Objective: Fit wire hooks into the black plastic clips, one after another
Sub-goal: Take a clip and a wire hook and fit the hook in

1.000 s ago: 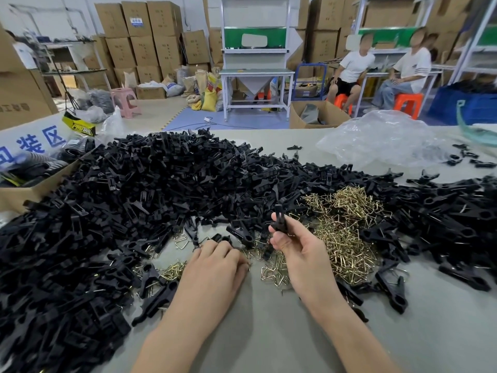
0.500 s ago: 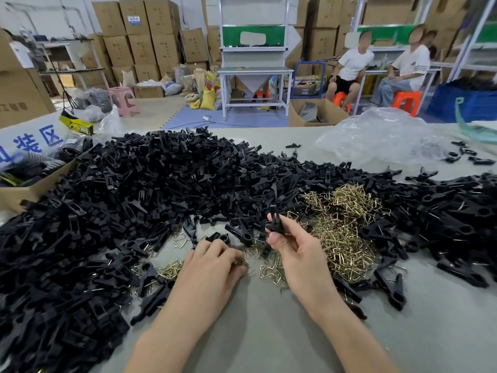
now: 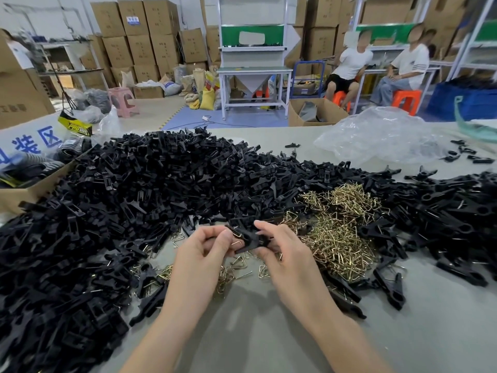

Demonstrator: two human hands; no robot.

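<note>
Above the table, my right hand grips a black plastic clip between thumb and fingers. My left hand pinches a brass wire hook right at the clip's left end, touching it. A heap of brass wire hooks lies just right of my hands. A huge pile of black plastic clips covers the left and far side of the table. More clips lie to the right.
A grey table is bare in front of my wrists. A crumpled clear plastic bag lies at the back right. A cardboard box stands at the left edge. Two people sit on orange stools beyond the table.
My left hand has lifted off the table with a wire hook and met the clip. My right hand has tipped the clip from upright to lying sideways and moved it left.
</note>
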